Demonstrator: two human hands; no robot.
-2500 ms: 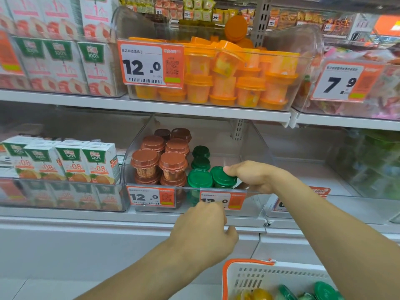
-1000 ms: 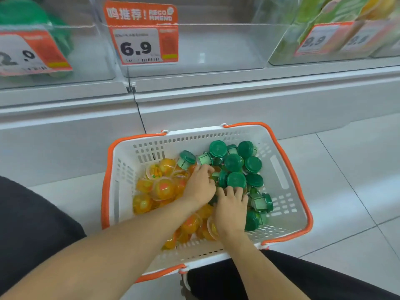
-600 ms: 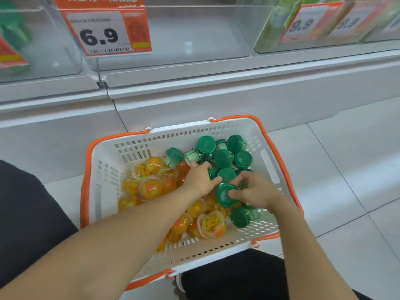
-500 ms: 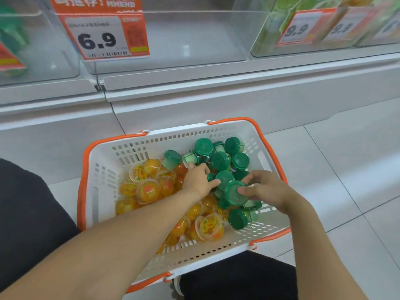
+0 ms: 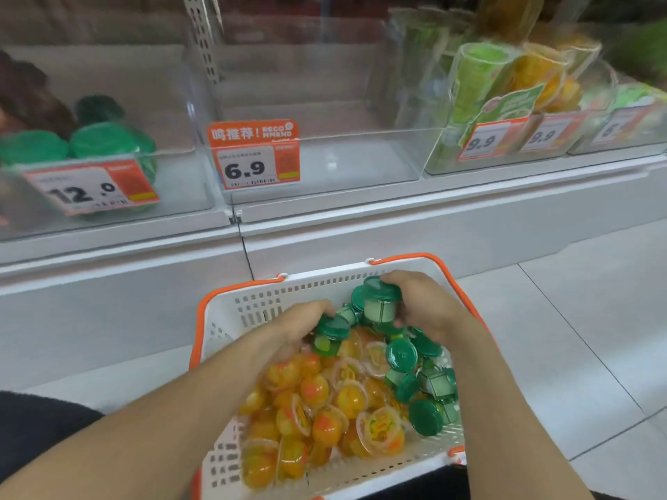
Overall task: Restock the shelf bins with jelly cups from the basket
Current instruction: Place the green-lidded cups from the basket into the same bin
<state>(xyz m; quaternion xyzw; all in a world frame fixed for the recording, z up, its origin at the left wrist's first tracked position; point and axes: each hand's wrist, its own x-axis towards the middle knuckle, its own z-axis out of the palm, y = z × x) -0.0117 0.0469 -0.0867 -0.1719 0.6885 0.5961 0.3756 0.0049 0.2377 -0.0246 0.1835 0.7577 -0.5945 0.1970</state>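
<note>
Orange 6.9 price tag (image 5: pixel 254 167), 12.0 price tag (image 5: pixel 90 189), grey floor tiles (image 5: pixel 595 319)

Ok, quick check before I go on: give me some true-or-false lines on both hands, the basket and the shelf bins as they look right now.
1. The right hand grips a green-lidded cup. True.
2. The left hand rests on the shelf edge. False: it is in the basket, gripping another green-lidded cup.
3. The basket holds only green-lidded cups. False: orange jelly cups fill its near and left part.
4. The bin behind the 6.9 tag looks empty. True.
5. The bin behind the 12.0 tag holds green-lidded cups. True.
</note>
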